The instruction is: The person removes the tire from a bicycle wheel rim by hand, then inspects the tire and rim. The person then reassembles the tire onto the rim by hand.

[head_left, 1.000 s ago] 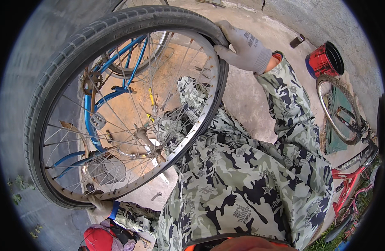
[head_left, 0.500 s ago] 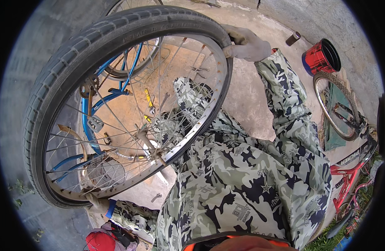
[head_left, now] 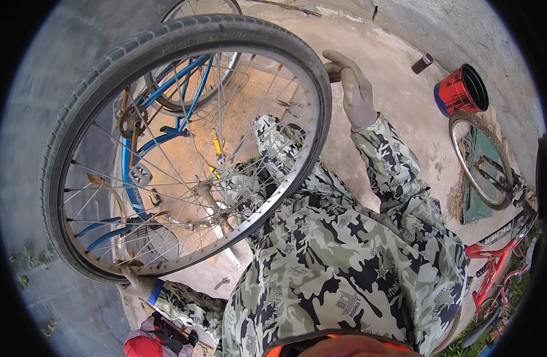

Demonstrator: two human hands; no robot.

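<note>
A bicycle wheel (head_left: pixel 226 35), with a black tyre and a rusty spoked rim, is held up tilted in front of me. At its lower left edge my left hand (head_left: pixel 138 284) is closed around the tyre and rim. Beside its upper right edge is my gloved right hand (head_left: pixel 358 95), fingers extended and parted. Its fingertips are next to the tyre; whether they touch it I cannot tell. Through the spokes I see a blue bicycle frame (head_left: pixel 129 156) with a crank and a pedal (head_left: pixel 140 175), partly covered by the wheel.
Pliers (head_left: pixel 290 104), a yellow-handled tool (head_left: pixel 216 144) and a small wrench (head_left: pixel 222 283) lie on the ground. To the right are a red bucket (head_left: pixel 453 92), a dark cylinder (head_left: pixel 422 63), another wheel (head_left: pixel 461 160) and a red bicycle (head_left: pixel 490 268). A red cap (head_left: pixel 144 347) lies lower left.
My right hand has opened from its grip on the tyre and shifted slightly down. The wheel has tilted a little, its left side moving inward. My left hand keeps its hold.
</note>
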